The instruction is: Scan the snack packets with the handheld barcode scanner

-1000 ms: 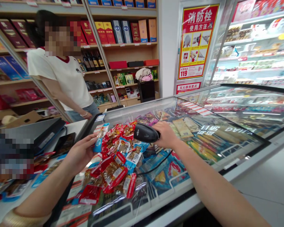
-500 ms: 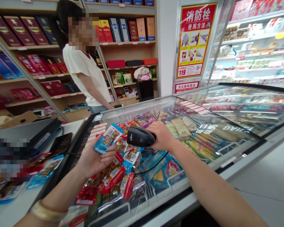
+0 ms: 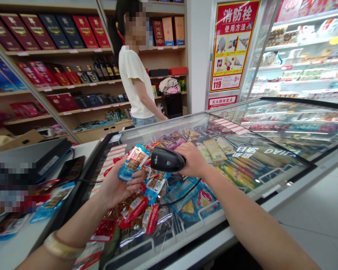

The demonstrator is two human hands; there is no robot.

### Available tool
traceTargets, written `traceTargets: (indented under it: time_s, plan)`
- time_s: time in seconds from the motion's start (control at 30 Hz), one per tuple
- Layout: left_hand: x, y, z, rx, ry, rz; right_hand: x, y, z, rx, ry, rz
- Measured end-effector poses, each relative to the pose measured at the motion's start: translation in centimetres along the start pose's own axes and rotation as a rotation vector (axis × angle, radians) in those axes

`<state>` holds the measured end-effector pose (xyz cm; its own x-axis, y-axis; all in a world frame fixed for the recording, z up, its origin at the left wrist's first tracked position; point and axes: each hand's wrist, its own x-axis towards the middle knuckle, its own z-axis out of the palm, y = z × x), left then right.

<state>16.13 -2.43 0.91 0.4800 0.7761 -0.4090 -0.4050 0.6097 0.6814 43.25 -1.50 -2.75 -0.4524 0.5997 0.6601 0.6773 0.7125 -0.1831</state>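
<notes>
The blue snack packet [image 3: 135, 159] lies within the left hand [image 3: 116, 183] — this hand pinches its lower part — while the right hand [image 3: 193, 160] wraps around the black scanner [image 3: 167, 159], just beside the packet.

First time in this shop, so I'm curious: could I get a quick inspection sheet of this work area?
Surface: glass-topped display case, goods visible beneath.
Job's things: blue-edged snack packet, black scanner.
Clutter: loose packets on the glass; more on the white counter, near a phone.
Hands: left hand holds the packet; right hand grips the scanner.
Cables: one black cable over the glass; another near the phone.
Surroundings: stocked shelves, a person in a white top, a red poster.
</notes>
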Motion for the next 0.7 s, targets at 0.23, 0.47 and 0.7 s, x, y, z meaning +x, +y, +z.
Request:
traceTargets:
  time_s: [0.23,0.47,0.7]
  plan:
    - [-0.3,0.0,0.1,0.033,0.035,0.057,-0.1,0.4,0.4,0.012,0.059,-0.007]
    - [-1.8,1.6,-3.1,0.448,0.477,0.324,-0.5,0.6,0.6,0.015,0.065,0.004]
    - [-8.5,10.8,-12.2,1.419,1.187,0.473,-0.6,0.7,0.8,0.005,0.056,-0.003]
